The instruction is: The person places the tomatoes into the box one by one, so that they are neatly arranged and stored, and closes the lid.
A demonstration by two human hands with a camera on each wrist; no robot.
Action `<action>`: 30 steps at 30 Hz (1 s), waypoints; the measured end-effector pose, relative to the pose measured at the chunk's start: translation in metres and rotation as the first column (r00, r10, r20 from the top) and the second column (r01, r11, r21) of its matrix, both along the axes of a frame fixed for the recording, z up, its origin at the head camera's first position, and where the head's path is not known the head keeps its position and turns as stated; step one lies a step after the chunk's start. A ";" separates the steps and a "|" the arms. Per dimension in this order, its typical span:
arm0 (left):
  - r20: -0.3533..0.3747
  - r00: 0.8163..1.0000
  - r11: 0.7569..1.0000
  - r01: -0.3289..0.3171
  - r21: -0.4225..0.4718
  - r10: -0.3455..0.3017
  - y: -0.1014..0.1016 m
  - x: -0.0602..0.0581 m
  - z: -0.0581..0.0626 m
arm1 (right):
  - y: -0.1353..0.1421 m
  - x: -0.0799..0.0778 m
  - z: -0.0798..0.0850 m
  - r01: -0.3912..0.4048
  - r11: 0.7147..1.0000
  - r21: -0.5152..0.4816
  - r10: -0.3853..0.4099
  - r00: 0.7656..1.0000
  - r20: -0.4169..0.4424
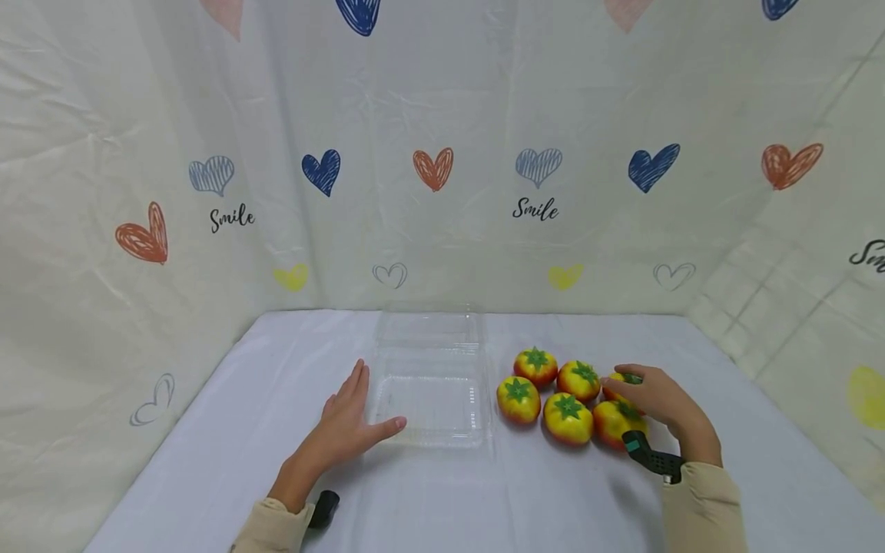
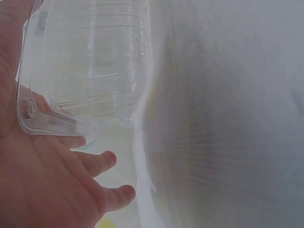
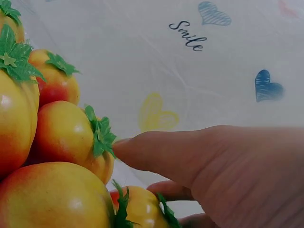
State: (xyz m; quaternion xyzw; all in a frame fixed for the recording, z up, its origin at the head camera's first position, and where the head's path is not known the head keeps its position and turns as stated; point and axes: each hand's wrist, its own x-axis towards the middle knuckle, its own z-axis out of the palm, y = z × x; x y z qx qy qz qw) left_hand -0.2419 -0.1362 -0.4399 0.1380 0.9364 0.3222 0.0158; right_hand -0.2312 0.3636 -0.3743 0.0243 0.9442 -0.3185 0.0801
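Note:
A clear plastic clamshell container [image 1: 429, 407] lies on the white cloth with its lid [image 1: 429, 329] folded back. My left hand [image 1: 348, 426] is at its left side, fingers straight and thumb spread over the near left corner. In the left wrist view, the container's rim [image 2: 42, 130] overlaps the palm. Right of the container, several yellow-red artificial tomatoes [image 1: 568, 418] with green leafy tops form a cluster. My right hand [image 1: 657, 395] hovers over the far right tomato [image 3: 142, 209], partly hiding it; thumb and fingers are spread about it, and firm contact is unclear.
The white-covered table [image 1: 442, 507] extends around the container and tomatoes. A pale curtain [image 1: 442, 92] printed with hearts and "Smile" stands behind the table and along its sides. Dark wrist devices [image 1: 323, 509] sit at both sleeves.

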 end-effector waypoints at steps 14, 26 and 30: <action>0.013 1.000 1.000 0.004 0.012 -0.004 -0.001 0.000 0.000 | 0.007 -0.003 -0.011 0.081 0.994 -0.069 -0.081 0.997 0.004; 0.010 1.000 1.000 0.003 0.023 -0.003 -0.001 0.001 -0.001 | 0.008 -0.004 -0.010 0.209 0.970 -0.122 -0.215 0.976 -0.043; 0.004 1.000 1.000 0.005 0.024 -0.005 -0.001 0.001 0.000 | 0.006 -0.004 -0.008 0.247 0.955 -0.164 -0.261 0.963 -0.068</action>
